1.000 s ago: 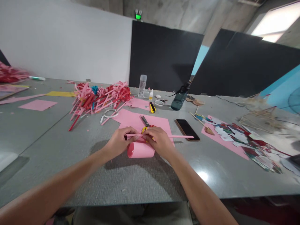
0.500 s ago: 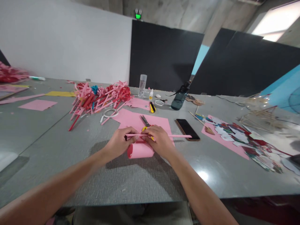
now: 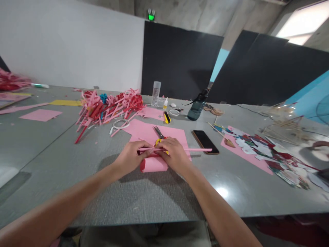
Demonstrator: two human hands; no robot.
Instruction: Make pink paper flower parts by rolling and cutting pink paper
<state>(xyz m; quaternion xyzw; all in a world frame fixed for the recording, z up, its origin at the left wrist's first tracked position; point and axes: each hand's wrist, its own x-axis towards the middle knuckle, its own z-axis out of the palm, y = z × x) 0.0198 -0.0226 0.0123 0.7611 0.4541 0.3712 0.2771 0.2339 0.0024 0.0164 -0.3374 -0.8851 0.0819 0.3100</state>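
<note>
Between my two hands runs a thin pink paper strip [image 3: 197, 149], its right end sticking out over the phone. My left hand [image 3: 131, 153] is closed on its left part, and my right hand [image 3: 174, 152] pinches it near the middle. Just below the fingers a curled piece of pink paper [image 3: 155, 164], red on the inside, lies on the table; whether the strip is joined to it I cannot tell. Behind the hands are scissors [image 3: 158, 132] with yellow and red handles, lying on a larger pink sheet [image 3: 177, 133]. My fingers partly hide the handles.
A phone [image 3: 205, 141] lies to the right, beyond it a pile of paper scraps [image 3: 259, 147]. At the back stand a dark water bottle [image 3: 196, 109], a clear cylinder [image 3: 156, 93] and a glue bottle [image 3: 166, 103], near a yellow cutter [image 3: 167, 117]. Pink and red strips [image 3: 110, 104] heap up left.
The fingers have shifted slightly at the strip, whose right end reaches a little further right. Part of another person's hand has come into view at the far right.
</note>
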